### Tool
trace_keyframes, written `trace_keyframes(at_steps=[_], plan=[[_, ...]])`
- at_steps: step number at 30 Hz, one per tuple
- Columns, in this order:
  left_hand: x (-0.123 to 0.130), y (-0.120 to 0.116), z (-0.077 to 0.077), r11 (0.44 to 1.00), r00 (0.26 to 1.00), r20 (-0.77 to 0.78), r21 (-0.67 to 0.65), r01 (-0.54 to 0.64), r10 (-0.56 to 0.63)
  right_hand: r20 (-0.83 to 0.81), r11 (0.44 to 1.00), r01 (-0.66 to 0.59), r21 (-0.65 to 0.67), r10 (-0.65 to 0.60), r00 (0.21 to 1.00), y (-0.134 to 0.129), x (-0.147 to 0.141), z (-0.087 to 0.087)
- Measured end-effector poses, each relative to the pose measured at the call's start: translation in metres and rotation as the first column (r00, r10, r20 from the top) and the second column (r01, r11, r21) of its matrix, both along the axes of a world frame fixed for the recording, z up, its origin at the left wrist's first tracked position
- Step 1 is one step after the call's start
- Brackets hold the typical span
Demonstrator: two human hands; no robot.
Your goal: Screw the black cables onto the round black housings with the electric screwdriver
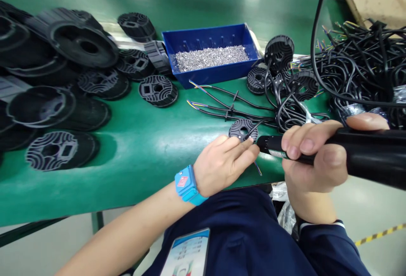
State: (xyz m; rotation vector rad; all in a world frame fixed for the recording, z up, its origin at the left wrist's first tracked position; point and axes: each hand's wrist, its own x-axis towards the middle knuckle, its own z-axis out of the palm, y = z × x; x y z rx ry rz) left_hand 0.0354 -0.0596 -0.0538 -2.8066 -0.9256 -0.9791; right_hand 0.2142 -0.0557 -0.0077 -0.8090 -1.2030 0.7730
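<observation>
My right hand (312, 153) is wrapped round a black electric screwdriver (368, 151), which lies almost level with its nose pointing left. The nose reaches the fingertips of my left hand (226, 159). That hand is closed at the near edge of a round black plastic cap (243, 129) with curved ribs and a centre hole. A black cable runs from the cap, and thin coloured wire ends (258, 169) show below my fingers. My fingers hide the screwdriver's tip and whatever it meets. A blue wrist strap (190, 185) circles my left wrist.
A blue bin (203, 75) of small silvery screws stands behind. Black cylindrical housings (57, 107) and ribbed caps (158, 91) crowd the left. Bundled black cables (355, 62) are heaped at right, before a cardboard box (374, 3). A hanging black cord (314, 47) crosses the right side.
</observation>
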Motion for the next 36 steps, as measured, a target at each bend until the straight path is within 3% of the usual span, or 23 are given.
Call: trace_keyframes(at_steps=[2, 6, 10, 13, 19, 25, 31, 36], plan=[[-0.001, 0.001, -0.002, 1.0, 1.0, 0.022, -0.005, 0.009, -0.009, -0.061, 0.991, 0.047, 0.123, -0.04, 0.997, 0.005, -0.005, 0.001], [-0.005, 0.005, -0.011, 0.994, 0.986, 0.144, -0.061, 0.088, -0.079, -0.143, 0.968, 0.108, 0.225, -0.076, 0.987, 0.016, -0.013, 0.001], [-0.015, 0.008, -0.025, 0.972, 0.94, 0.341, -0.22, 0.079, 0.001, -0.097, 0.957, 0.118, 0.265, -0.096, 0.991, 0.023, -0.014, -0.001], [-0.022, 0.01, -0.029, 0.97, 0.948, 0.315, -0.239, 0.04, 0.039, -0.007, 0.97, 0.103, 0.22, -0.105, 0.994, 0.024, -0.015, -0.001], [-0.029, 0.016, -0.025, 0.962, 0.971, 0.237, -0.259, 0.088, -0.025, 0.181, 0.978, 0.032, 0.206, -0.07, 0.981, 0.03, -0.035, 0.008], [-0.03, 0.016, -0.032, 0.958, 0.975, 0.221, -0.28, 0.066, -0.003, 0.116, 0.986, -0.038, 0.162, 0.019, 0.993, 0.03, -0.042, 0.01], [-0.024, 0.015, -0.036, 0.976, 0.974, 0.225, -0.216, 0.011, 0.039, 0.242, 0.96, -0.022, 0.28, -0.049, 0.969, 0.03, -0.039, 0.001], [-0.022, 0.015, -0.038, 0.978, 0.967, 0.25, -0.208, 0.011, 0.043, 0.201, 0.962, 0.046, 0.269, -0.103, 0.974, 0.031, -0.038, -0.004]])
